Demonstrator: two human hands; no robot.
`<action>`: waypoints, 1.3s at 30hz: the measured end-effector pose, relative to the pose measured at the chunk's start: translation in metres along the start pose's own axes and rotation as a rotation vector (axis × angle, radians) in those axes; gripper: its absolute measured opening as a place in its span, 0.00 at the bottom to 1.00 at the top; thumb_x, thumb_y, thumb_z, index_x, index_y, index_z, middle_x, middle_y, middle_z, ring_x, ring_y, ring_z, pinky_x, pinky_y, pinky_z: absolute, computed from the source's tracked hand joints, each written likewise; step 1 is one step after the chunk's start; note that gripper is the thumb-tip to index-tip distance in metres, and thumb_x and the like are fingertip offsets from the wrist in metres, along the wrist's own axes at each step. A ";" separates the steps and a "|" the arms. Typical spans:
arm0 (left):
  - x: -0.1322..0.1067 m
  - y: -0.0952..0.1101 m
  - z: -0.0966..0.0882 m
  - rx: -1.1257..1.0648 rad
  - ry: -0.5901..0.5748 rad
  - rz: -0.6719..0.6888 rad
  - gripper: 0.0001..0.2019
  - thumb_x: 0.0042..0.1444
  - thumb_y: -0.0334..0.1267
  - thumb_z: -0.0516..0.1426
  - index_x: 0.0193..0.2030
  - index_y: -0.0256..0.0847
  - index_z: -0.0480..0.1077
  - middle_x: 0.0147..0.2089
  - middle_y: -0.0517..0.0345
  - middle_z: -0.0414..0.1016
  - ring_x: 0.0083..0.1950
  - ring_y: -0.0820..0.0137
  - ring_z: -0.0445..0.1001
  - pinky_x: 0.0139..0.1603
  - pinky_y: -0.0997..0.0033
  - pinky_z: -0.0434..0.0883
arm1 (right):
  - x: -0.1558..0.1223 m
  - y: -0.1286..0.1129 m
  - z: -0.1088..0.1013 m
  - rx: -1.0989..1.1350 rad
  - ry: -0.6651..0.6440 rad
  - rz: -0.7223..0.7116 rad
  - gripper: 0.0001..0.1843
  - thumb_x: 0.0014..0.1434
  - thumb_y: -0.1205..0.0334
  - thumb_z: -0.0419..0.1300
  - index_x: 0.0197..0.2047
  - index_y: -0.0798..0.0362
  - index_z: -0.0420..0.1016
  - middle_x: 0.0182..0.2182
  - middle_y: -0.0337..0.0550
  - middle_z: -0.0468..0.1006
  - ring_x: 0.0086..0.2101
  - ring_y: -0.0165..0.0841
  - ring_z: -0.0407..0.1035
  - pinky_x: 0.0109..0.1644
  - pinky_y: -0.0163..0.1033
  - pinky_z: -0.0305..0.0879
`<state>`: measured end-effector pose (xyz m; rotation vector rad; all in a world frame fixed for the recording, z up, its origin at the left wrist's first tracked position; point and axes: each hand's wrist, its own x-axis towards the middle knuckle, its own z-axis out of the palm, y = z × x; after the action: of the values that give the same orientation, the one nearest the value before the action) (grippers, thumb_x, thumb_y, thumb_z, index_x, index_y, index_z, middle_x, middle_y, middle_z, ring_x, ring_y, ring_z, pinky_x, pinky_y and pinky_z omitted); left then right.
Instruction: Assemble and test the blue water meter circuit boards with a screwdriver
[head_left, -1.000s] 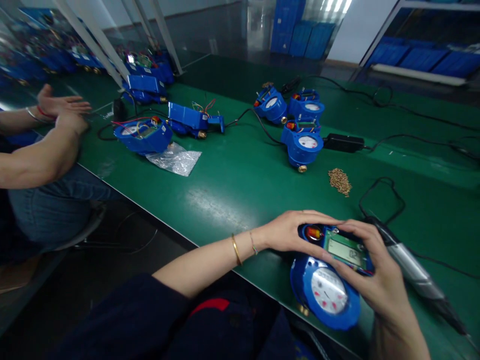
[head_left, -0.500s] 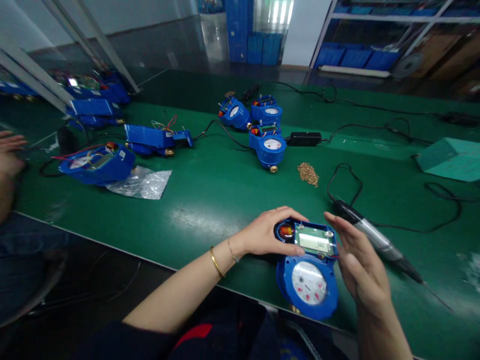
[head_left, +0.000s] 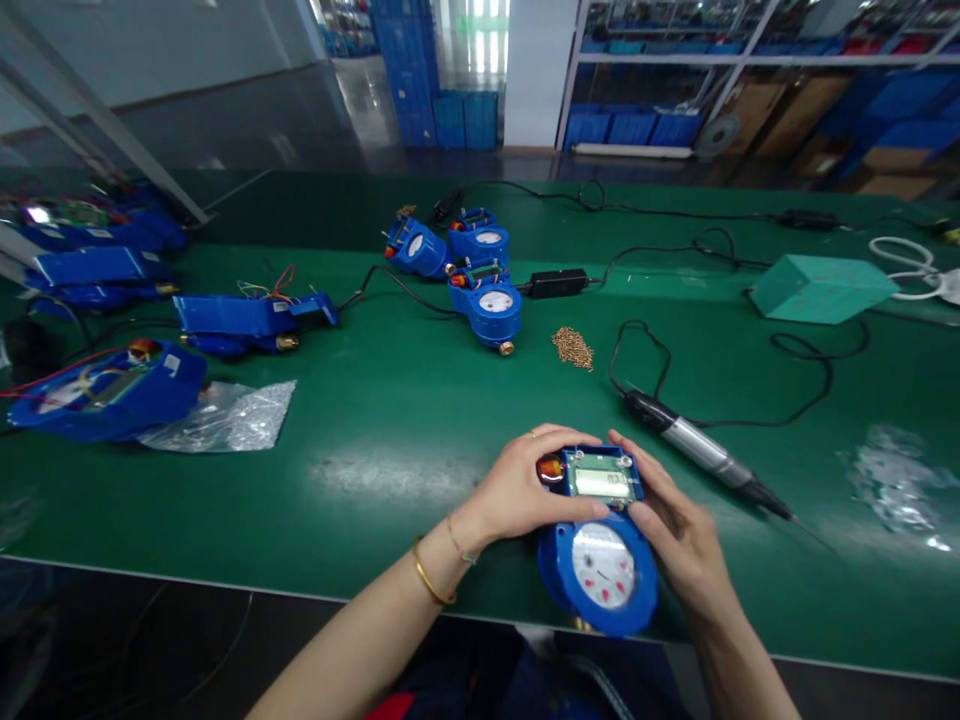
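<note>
In front of me at the bench's near edge lies a blue water meter [head_left: 643,590] with a round white dial and, above it, an uncovered circuit board with a small display [head_left: 602,482]. My left hand [head_left: 517,485] grips the upper housing from the left, fingers over the back edge and thumb along the front of the board. From the right, my right hand [head_left: 675,525] closes on the same housing, its thumb by the board's lower right corner. To the right of it lies a silver and black electric screwdriver [head_left: 701,447] with a long thin bit.
Beyond my hands is a pile of small brass screws [head_left: 573,348]. Several other blue meters [head_left: 495,305] stand farther back and left, near a clear plastic bag [head_left: 251,415]. A green box [head_left: 821,288], cables, and scattered clear pieces [head_left: 896,480] are on the right.
My right hand has come in from beside the meter and now holds its right side. My left hand keeps its grip. The view has turned to the right.
</note>
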<state>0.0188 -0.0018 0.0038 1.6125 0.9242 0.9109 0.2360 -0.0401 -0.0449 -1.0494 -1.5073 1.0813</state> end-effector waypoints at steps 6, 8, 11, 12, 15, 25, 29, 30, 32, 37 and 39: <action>0.000 0.002 0.002 -0.008 0.012 -0.056 0.27 0.46 0.40 0.71 0.54 0.43 0.74 0.51 0.55 0.78 0.51 0.62 0.76 0.55 0.62 0.69 | -0.001 -0.002 0.000 0.065 -0.048 0.045 0.30 0.66 0.52 0.59 0.70 0.43 0.62 0.69 0.48 0.60 0.67 0.43 0.57 0.68 0.54 0.58; 0.001 0.001 0.001 -0.016 0.011 -0.061 0.27 0.46 0.40 0.71 0.54 0.43 0.74 0.51 0.55 0.78 0.51 0.62 0.76 0.54 0.62 0.69 | 0.000 -0.005 -0.006 0.021 -0.090 0.056 0.32 0.65 0.52 0.61 0.70 0.45 0.62 0.69 0.51 0.59 0.66 0.45 0.58 0.68 0.55 0.58; 0.001 0.001 0.000 -0.023 0.002 -0.073 0.27 0.46 0.40 0.71 0.54 0.42 0.74 0.51 0.54 0.77 0.51 0.62 0.75 0.54 0.61 0.69 | 0.007 -0.015 -0.017 -0.181 -0.157 0.037 0.33 0.63 0.56 0.64 0.69 0.45 0.63 0.67 0.50 0.63 0.65 0.43 0.61 0.68 0.54 0.59; 0.001 0.000 0.000 -0.024 0.000 -0.078 0.27 0.46 0.40 0.71 0.54 0.42 0.74 0.50 0.54 0.77 0.51 0.62 0.75 0.54 0.61 0.69 | 0.010 -0.020 -0.020 -0.268 -0.171 0.013 0.33 0.62 0.56 0.65 0.68 0.45 0.63 0.66 0.50 0.66 0.64 0.43 0.63 0.67 0.54 0.61; 0.002 0.001 -0.001 -0.030 -0.006 -0.081 0.26 0.46 0.40 0.71 0.54 0.42 0.74 0.49 0.54 0.77 0.50 0.63 0.75 0.53 0.62 0.69 | 0.021 -0.032 -0.024 -0.519 -0.166 -0.063 0.32 0.59 0.52 0.67 0.65 0.49 0.68 0.59 0.49 0.74 0.57 0.43 0.71 0.62 0.52 0.69; 0.004 0.001 -0.005 -0.084 -0.046 -0.101 0.27 0.46 0.39 0.71 0.54 0.42 0.74 0.50 0.53 0.75 0.51 0.62 0.74 0.53 0.61 0.70 | 0.024 -0.038 -0.011 -0.764 -0.109 -0.172 0.25 0.61 0.55 0.63 0.59 0.55 0.71 0.51 0.53 0.80 0.49 0.44 0.77 0.53 0.49 0.77; 0.003 0.001 -0.006 -0.152 -0.057 -0.127 0.29 0.45 0.40 0.72 0.55 0.44 0.74 0.53 0.53 0.75 0.54 0.61 0.74 0.56 0.60 0.70 | 0.017 -0.032 -0.008 -0.618 -0.054 -0.012 0.30 0.59 0.52 0.65 0.63 0.51 0.70 0.55 0.52 0.77 0.52 0.45 0.75 0.57 0.53 0.74; 0.003 0.000 -0.006 -0.157 -0.055 -0.129 0.29 0.45 0.39 0.72 0.55 0.44 0.74 0.53 0.53 0.75 0.54 0.61 0.74 0.56 0.60 0.70 | 0.016 -0.030 -0.009 -0.558 -0.057 0.030 0.31 0.59 0.50 0.66 0.63 0.49 0.71 0.57 0.51 0.76 0.54 0.46 0.74 0.59 0.54 0.72; 0.002 0.000 -0.006 -0.154 -0.045 -0.136 0.29 0.44 0.38 0.72 0.55 0.46 0.75 0.52 0.55 0.75 0.54 0.61 0.74 0.56 0.61 0.70 | 0.019 -0.026 -0.013 -0.401 -0.116 0.092 0.34 0.56 0.44 0.68 0.64 0.45 0.71 0.60 0.50 0.73 0.58 0.47 0.69 0.62 0.55 0.69; 0.000 -0.002 -0.005 -0.102 -0.004 -0.142 0.29 0.41 0.38 0.73 0.53 0.47 0.76 0.48 0.56 0.76 0.50 0.61 0.75 0.52 0.63 0.71 | 0.058 -0.014 -0.041 -0.272 -0.125 0.079 0.36 0.60 0.36 0.60 0.64 0.49 0.70 0.59 0.54 0.73 0.54 0.46 0.74 0.54 0.51 0.76; 0.000 -0.004 -0.005 -0.076 0.010 -0.136 0.29 0.40 0.39 0.73 0.52 0.47 0.77 0.48 0.55 0.77 0.49 0.60 0.76 0.51 0.62 0.71 | 0.086 -0.008 -0.049 -0.472 -0.032 0.048 0.30 0.63 0.40 0.58 0.58 0.53 0.76 0.51 0.54 0.80 0.47 0.43 0.78 0.50 0.49 0.78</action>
<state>0.0137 0.0005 0.0007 1.4633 0.9825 0.8506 0.2699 0.0478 -0.0121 -1.3974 -1.8211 0.7910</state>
